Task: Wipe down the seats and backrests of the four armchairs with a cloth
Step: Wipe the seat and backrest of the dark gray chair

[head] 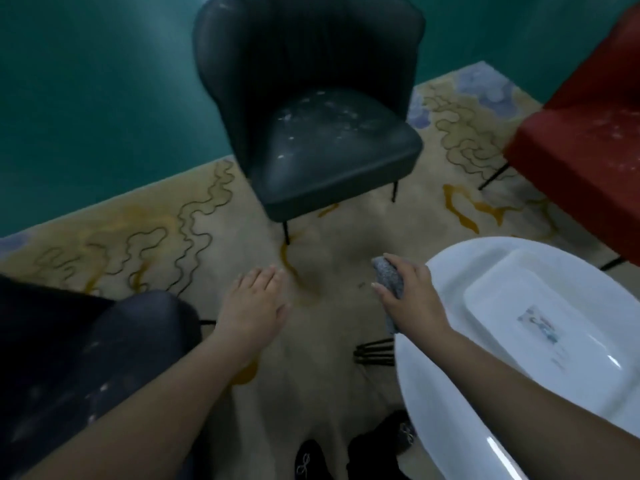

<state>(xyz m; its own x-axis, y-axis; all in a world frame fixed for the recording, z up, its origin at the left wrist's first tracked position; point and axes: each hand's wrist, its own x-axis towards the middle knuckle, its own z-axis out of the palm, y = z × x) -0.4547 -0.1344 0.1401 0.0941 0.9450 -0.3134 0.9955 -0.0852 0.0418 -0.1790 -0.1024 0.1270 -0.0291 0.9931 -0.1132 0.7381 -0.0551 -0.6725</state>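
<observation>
A dark green armchair (332,133) stands ahead against the teal wall, its seat speckled with white dust. A red armchair (585,157) is at the right edge, dusty too. A dark armchair (104,344) sits at the lower left, partly cut off. My right hand (412,299) grips a grey cloth (389,280) above the carpet, beside the white table's edge. My left hand (254,303) hovers over the carpet with fingers straight, holding nothing. Both hands are well short of the green chair's seat.
A round white table (446,393) fills the lower right, with a white rectangular tray (554,327) on it. Black hairpin table legs (375,351) show beneath it. A patterned beige carpet (173,244) covers the floor. My black shoes (311,462) are at the bottom.
</observation>
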